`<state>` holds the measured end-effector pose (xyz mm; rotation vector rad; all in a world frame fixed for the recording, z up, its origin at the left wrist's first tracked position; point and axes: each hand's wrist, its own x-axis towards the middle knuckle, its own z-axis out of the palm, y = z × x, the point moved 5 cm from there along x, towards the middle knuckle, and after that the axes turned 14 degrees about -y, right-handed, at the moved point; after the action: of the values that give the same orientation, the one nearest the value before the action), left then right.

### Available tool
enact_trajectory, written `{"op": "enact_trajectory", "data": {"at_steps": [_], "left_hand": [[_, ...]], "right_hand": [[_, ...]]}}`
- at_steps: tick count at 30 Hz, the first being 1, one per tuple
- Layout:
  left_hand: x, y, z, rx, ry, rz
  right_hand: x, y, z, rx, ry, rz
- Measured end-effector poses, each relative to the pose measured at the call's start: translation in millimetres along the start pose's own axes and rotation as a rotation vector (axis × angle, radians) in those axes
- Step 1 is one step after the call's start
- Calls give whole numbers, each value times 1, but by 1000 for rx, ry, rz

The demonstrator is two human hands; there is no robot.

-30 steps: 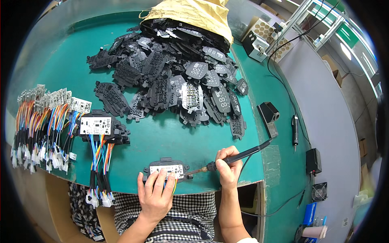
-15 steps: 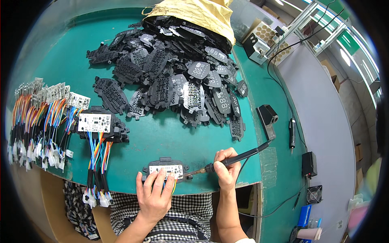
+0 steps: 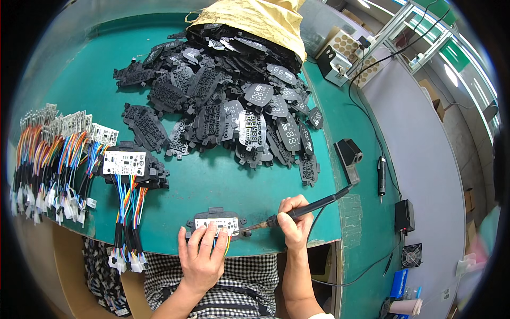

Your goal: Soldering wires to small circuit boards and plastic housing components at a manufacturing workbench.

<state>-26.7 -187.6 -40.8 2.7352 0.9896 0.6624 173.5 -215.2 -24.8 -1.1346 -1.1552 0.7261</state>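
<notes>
My left hand (image 3: pixel 201 259) presses the small white circuit board in its black plastic frame (image 3: pixel 217 223) flat to the green tabletop (image 3: pixel 212 181), steadying it while my right hand (image 3: pixel 295 223) grips the black soldering iron (image 3: pixel 305 208), tip on its edge.

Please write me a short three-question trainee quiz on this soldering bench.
1. Which hand holds the soldering iron?
2. True or false: the left hand lies on the white circuit board.
3. The black plastic panels spill from: A) a yellow bag, B) a metal bin, C) a drawer.

Key: 1. The right hand. 2. True. 3. A.
</notes>
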Motion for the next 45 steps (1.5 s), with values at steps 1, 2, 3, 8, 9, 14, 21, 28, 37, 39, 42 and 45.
{"op": "enact_trajectory", "data": {"at_steps": [1,2,3,8,9,14,21,28,37,39,42,45], "left_hand": [[0,0,0,1,0,1],[1,0,0,1,-4,2],[1,1,1,2,-8,3],[0,-2,0,1,-9,1],[0,-2,0,-3,-15,-2],[1,-1,1,1,-12,2],[1,0,-1,1,-4,1],[0,0,-1,11,3,4],[-1,-1,-1,-23,-9,0],[-1,-2,0,-35,-9,-9],[-1,-2,1,-23,-20,-4],[0,-2,1,-26,-15,1]], "right_hand": [[0,0,0,-2,2,-3],[0,0,-1,-1,3,-3],[0,0,-2,-4,2,1],[1,1,1,-8,-10,0],[1,0,1,-1,-12,-2],[1,0,1,-2,-13,-3],[1,-2,2,8,-17,2],[0,-2,-1,12,-12,-60],[10,-2,3,35,87,53],[14,0,9,40,58,80],[15,0,14,10,63,135],[14,1,13,20,56,94]]}}
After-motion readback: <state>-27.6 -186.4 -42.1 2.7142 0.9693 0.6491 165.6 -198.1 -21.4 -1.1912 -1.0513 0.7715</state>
